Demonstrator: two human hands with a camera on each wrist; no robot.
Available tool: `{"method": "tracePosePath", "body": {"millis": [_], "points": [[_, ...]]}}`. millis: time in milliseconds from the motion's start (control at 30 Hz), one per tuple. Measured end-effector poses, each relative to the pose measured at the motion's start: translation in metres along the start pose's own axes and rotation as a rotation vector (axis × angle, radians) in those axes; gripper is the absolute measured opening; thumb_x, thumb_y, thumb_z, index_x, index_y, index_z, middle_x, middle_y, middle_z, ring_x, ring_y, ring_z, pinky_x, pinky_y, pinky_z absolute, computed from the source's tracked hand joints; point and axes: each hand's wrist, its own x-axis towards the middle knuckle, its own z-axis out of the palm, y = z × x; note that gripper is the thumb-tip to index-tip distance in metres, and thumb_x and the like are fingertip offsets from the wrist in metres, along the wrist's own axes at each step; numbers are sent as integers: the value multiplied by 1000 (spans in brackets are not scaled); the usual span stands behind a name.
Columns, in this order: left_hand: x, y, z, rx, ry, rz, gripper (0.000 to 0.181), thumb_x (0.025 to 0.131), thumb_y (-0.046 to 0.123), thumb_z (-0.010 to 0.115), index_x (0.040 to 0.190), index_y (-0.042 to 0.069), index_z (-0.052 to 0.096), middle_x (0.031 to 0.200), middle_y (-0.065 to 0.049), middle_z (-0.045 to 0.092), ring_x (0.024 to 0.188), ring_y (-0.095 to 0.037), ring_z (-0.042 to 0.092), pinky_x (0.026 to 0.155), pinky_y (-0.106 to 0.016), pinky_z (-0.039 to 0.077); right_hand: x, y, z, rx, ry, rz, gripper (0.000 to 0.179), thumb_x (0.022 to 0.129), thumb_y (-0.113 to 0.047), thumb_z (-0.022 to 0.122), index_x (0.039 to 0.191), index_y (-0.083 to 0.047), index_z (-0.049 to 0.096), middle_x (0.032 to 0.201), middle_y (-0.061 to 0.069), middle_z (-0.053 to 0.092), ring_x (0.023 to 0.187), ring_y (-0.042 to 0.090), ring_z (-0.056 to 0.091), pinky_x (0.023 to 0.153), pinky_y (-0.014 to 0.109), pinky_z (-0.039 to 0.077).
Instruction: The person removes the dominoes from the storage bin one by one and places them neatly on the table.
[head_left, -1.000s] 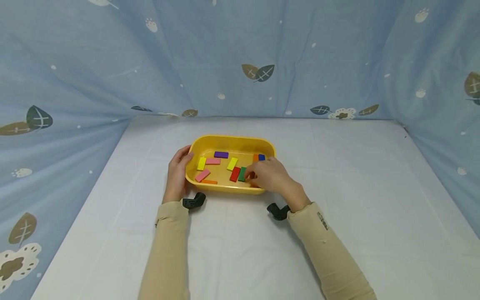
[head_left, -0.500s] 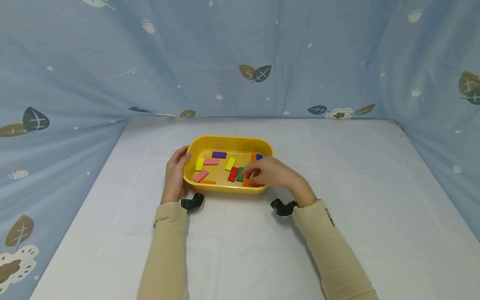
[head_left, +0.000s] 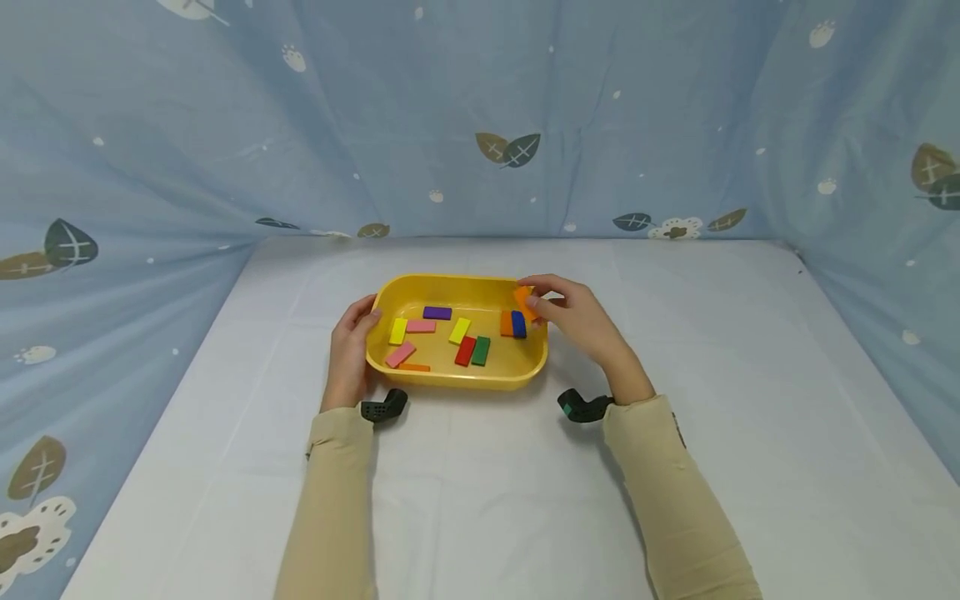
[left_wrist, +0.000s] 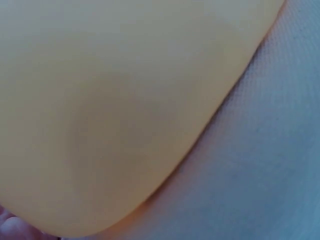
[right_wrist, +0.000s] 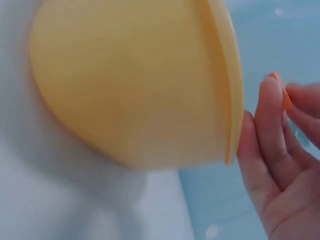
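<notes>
A yellow plastic tub (head_left: 450, 380) stands on the white cloth, several small coloured blocks lying flat inside it. My left hand (head_left: 349, 350) grips its left end, thumb over the rim. At the tub's right end, my right hand (head_left: 581, 317) pinches an orange block (head_left: 525, 302) between thumb and fingers, up by the rim. Below that lie another orange block (head_left: 506, 323) and a blue block (head_left: 518, 324), side by side. In the right wrist view the orange block (right_wrist: 281, 91) shows edge-on between the fingertips. Only the tub's wall (left_wrist: 125, 125) and a bit of a finger show in the left wrist view.
Also in the tub are a red block (head_left: 465, 351), a green block (head_left: 481, 351), a purple block (head_left: 437, 313), and yellow and pink ones. White cloth (head_left: 675, 350) spreads around the tub. A blue patterned curtain (head_left: 375, 125) hangs behind and at both sides.
My right hand has taken an orange block from the tub's front right corner and raised it towards the back right rim. My left hand keeps its hold on the tub.
</notes>
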Motion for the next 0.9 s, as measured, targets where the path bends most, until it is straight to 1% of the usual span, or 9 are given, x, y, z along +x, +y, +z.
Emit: {"method": "tracePosePath", "body": {"millis": [133, 267, 400, 567, 667, 800, 900], "points": [[0, 0, 0, 69, 37, -7, 40, 89, 34, 52, 127, 22, 47, 129, 4, 44, 115, -14, 45, 92, -23, 41, 1, 12, -13, 50, 101, 48, 33, 89, -30, 54, 121, -23, 53, 106, 4, 49, 84, 22, 61, 78, 31, 51], [1, 1, 0, 45, 32, -28, 40, 90, 34, 51, 128, 24, 47, 132, 5, 42, 117, -13, 43, 94, -25, 39, 4, 24, -22, 85, 164, 108, 36, 89, -23, 54, 125, -25, 50, 108, 5, 47, 84, 23, 62, 79, 31, 50], [0, 2, 0, 49, 35, -46, 40, 90, 35, 51, 128, 26, 48, 132, 8, 41, 118, -12, 42, 95, -25, 38, 5, 33, -28, 65, 168, 175, 40, 90, -20, 54, 128, -25, 46, 112, 6, 47, 83, 21, 63, 81, 29, 49], [-1, 1, 0, 32, 30, -41, 39, 90, 34, 51, 128, 26, 48, 132, 7, 41, 118, -13, 42, 95, -25, 39, 5, 45, -34, 72, 174, 240, 41, 90, -14, 53, 130, -17, 46, 112, 11, 48, 81, 22, 62, 75, 30, 52], [-1, 1, -1, 29, 25, -30, 39, 90, 34, 51, 128, 25, 48, 133, 6, 41, 118, -13, 42, 94, -25, 39, 4, 51, -37, 29, 185, 257, 41, 89, -13, 54, 130, -15, 46, 109, 12, 50, 78, 23, 62, 71, 30, 53], [0, 0, -1, 27, 19, -30, 40, 89, 34, 52, 128, 26, 48, 133, 6, 41, 118, -13, 42, 93, -24, 40, 4, 60, -39, -100, 157, 301, 41, 89, -14, 53, 130, -13, 45, 106, 13, 52, 73, 21, 62, 66, 28, 53], [0, 0, -1, -26, -11, -32, 40, 90, 33, 51, 129, 24, 47, 132, 3, 42, 117, -18, 44, 90, -28, 43, 4, 65, -39, -176, 141, 320, 42, 89, -14, 53, 130, -11, 44, 106, 14, 53, 69, 19, 62, 64, 26, 53]]}}
